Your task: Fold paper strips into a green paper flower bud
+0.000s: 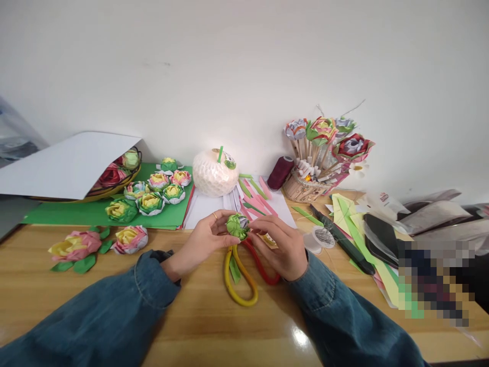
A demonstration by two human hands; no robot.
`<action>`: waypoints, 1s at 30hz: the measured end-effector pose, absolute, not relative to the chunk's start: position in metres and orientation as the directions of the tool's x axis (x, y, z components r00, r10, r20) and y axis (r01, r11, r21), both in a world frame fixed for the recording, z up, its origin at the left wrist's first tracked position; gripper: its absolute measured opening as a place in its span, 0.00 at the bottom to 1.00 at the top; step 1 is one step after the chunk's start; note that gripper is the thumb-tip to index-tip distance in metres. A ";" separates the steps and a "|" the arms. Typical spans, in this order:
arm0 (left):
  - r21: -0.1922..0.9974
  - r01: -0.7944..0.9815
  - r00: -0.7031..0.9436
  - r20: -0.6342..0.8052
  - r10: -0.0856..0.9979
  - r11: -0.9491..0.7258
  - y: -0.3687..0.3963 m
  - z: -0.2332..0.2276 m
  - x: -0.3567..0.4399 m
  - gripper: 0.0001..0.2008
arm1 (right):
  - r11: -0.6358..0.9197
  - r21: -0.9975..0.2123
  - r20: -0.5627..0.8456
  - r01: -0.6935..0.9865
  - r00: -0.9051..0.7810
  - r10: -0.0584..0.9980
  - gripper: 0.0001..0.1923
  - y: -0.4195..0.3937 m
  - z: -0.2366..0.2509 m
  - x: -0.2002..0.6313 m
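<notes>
Between my two hands, above the table, is a small green folded-paper flower (237,226) with some pale grey-white paper at its right side. My left hand (204,239), with a ring on one finger, grips the flower from the left. From the right, the fingertips of my right hand (280,244) pinch its edge. Beneath them lie scissors (244,300) with one yellow and one red handle; my hands hide the blades. A green paper strip (234,270) shows through the yellow loop.
Several finished paper flowers (151,203) sit on green sheets (95,214) at left, with a larger pink one (76,245) nearer. Behind are a foam-netted fruit (216,173), pink and green strips (263,201) and maroon thread (280,172). A flower basket (305,186), wire spool (320,238) and paper scraps (355,229) stand right.
</notes>
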State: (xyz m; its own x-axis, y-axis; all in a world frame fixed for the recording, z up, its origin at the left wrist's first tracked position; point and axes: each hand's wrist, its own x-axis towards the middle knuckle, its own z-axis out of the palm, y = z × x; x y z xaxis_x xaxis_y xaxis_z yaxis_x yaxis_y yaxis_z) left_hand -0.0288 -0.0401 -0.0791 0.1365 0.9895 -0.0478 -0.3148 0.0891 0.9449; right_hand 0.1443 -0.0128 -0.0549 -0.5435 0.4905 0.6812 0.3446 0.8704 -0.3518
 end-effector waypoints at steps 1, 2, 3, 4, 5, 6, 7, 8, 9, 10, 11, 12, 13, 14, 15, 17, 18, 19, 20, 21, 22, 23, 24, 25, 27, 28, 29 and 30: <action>0.945 -0.314 0.136 -0.047 0.990 0.088 -0.040 -0.079 -0.028 0.23 | 0.879 -0.328 0.687 0.346 -0.552 0.473 0.07 -0.012 -0.055 0.144; 0.947 -0.309 0.134 -0.047 0.990 0.087 -0.040 -0.079 -0.028 0.23 | 0.888 -0.299 0.693 0.350 -0.559 0.454 0.06 -0.011 -0.056 0.144; 0.950 -0.300 0.130 -0.046 0.990 0.083 -0.040 -0.079 -0.028 0.23 | 0.896 -0.263 0.700 0.358 -0.568 0.432 0.05 -0.010 -0.056 0.144; 0.954 -0.290 0.126 -0.043 0.991 0.078 -0.039 -0.079 -0.027 0.23 | 0.904 -0.221 0.707 0.365 -0.579 0.406 0.05 -0.010 -0.057 0.144; 0.957 -0.282 0.121 -0.039 0.992 0.072 -0.039 -0.079 -0.026 0.23 | 0.911 -0.173 0.712 0.375 -0.591 0.379 0.04 -0.010 -0.057 0.144; 0.960 -0.273 0.121 -0.037 0.992 0.069 -0.039 -0.080 -0.026 0.23 | 0.913 -0.121 0.714 0.389 -0.605 0.353 0.04 -0.010 -0.058 0.144; 0.961 -0.269 0.123 -0.033 0.992 0.065 -0.038 -0.081 -0.025 0.23 | 0.911 -0.064 0.719 0.408 -0.614 0.326 0.04 -0.010 -0.059 0.144; 0.962 -0.265 0.128 -0.035 0.991 0.069 -0.038 -0.081 -0.025 0.22 | 0.902 -0.006 0.725 0.431 -0.620 0.301 0.04 -0.011 -0.059 0.145; 0.963 -0.258 0.139 -0.045 0.989 0.080 -0.038 -0.082 -0.024 0.21 | 0.888 0.047 0.731 0.458 -0.621 0.282 0.04 -0.012 -0.060 0.145; 0.963 -0.254 0.140 -0.056 0.988 0.091 -0.038 -0.082 -0.024 0.21 | 0.870 0.091 0.742 0.485 -0.615 0.266 0.05 -0.013 -0.060 0.146; 0.963 -0.249 0.140 -0.065 0.988 0.099 -0.038 -0.082 -0.024 0.20 | 0.850 0.123 0.757 0.513 -0.602 0.254 0.05 -0.014 -0.061 0.146; 0.964 -0.246 0.136 -0.073 0.988 0.105 -0.039 -0.081 -0.024 0.20 | 0.832 0.140 0.775 0.537 -0.582 0.246 0.05 -0.015 -0.060 0.147; 0.963 -0.246 0.128 -0.076 0.989 0.106 -0.039 -0.081 -0.024 0.20 | 0.819 0.143 0.792 0.556 -0.561 0.242 0.06 -0.015 -0.060 0.147; 0.963 -0.249 0.123 -0.077 0.989 0.106 -0.039 -0.080 -0.024 0.20 | 0.814 0.135 0.805 0.565 -0.541 0.242 0.06 -0.015 -0.060 0.148; 0.962 -0.254 0.118 -0.076 0.990 0.104 -0.039 -0.079 -0.024 0.20 | 0.814 0.120 0.815 0.568 -0.525 0.246 0.07 -0.016 -0.059 0.148; 0.959 -0.265 0.116 -0.072 0.991 0.101 -0.040 -0.078 -0.025 0.21 | 0.832 0.089 0.813 0.548 -0.523 0.258 0.07 -0.015 -0.057 0.148; 0.958 -0.270 0.114 -0.068 0.991 0.097 -0.040 -0.077 -0.025 0.21 | 0.843 0.078 0.807 0.533 -0.530 0.260 0.07 -0.015 -0.057 0.148; 0.957 -0.274 0.109 -0.064 0.992 0.092 -0.040 -0.077 -0.025 0.21 | 0.851 0.073 0.801 0.520 -0.539 0.261 0.07 -0.015 -0.056 0.147; 0.956 -0.278 0.106 -0.062 0.992 0.090 -0.041 -0.077 -0.025 0.21 | 0.860 0.080 0.790 0.504 -0.558 0.254 0.07 -0.015 -0.056 0.147; 0.954 -0.285 0.103 -0.061 0.993 0.089 -0.041 -0.077 -0.026 0.21 | 0.871 0.105 0.775 0.479 -0.589 0.230 0.07 -0.014 -0.055 0.147; 0.951 -0.295 0.103 -0.060 0.993 0.088 -0.041 -0.077 -0.026 0.21 | 0.885 0.143 0.756 0.443 -0.626 0.191 0.08 -0.014 -0.055 0.148; 0.948 -0.306 0.105 -0.058 0.993 0.088 -0.041 -0.078 -0.026 0.21 | 0.898 0.184 0.734 0.400 -0.663 0.145 0.08 -0.014 -0.055 0.148; 0.944 -0.317 0.107 -0.057 0.993 0.088 -0.041 -0.078 -0.026 0.21 | 0.908 0.214 0.716 0.360 -0.690 0.104 0.09 -0.014 -0.054 0.149; 0.941 -0.327 0.109 -0.056 0.992 0.089 -0.041 -0.079 -0.027 0.20 | 0.917 0.221 0.712 0.332 -0.697 0.081 0.10 -0.014 -0.054 0.150; 0.934 -0.346 0.108 -0.057 0.993 0.091 -0.041 -0.079 -0.027 0.21 | 0.929 0.136 0.751 0.345 -0.648 0.131 0.11 -0.014 -0.053 0.150; 0.930 -0.356 0.110 -0.060 0.992 0.095 -0.041 -0.080 -0.028 0.21 | 0.926 0.045 0.780 0.375 -0.593 0.202 0.11 -0.014 -0.052 0.150; 0.924 -0.369 0.115 -0.061 0.992 0.100 -0.042 -0.080 -0.028 0.21 | 0.915 -0.067 0.799 0.398 -0.528 0.288 0.11 -0.014 -0.051 0.150; 0.918 -0.384 0.122 -0.059 0.991 0.102 -0.042 -0.080 -0.028 0.22 | 0.896 -0.184 0.799 0.405 -0.469 0.376 0.10 -0.014 -0.050 0.149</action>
State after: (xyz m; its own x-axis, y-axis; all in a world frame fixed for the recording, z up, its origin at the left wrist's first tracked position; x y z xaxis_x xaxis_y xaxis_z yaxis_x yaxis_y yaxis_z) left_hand -0.0281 -0.0421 -0.0802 0.1222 0.9907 -0.0594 -0.3841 0.1024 0.9176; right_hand 0.1490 -0.0145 -0.0495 -0.4687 0.3760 0.7993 0.4047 0.8957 -0.1839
